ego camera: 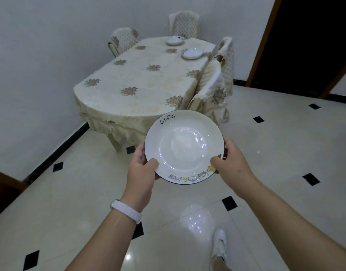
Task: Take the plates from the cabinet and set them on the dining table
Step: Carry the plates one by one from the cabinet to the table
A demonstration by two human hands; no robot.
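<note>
I hold a white deep plate with the word "Life" and small cartoon figures on its rim, level above the floor, short of the table. My left hand grips its left rim, thumb on top. My right hand grips its right rim. The dining table, covered with a cream flowered cloth, stands ahead. Two more white plates lie on its far end: one at the far edge, one near the right side.
Cloth-covered chairs surround the table: one at the far left, one at the far end, two along the right side. A dark doorway is at the right. Glossy tiled floor lies between me and the table.
</note>
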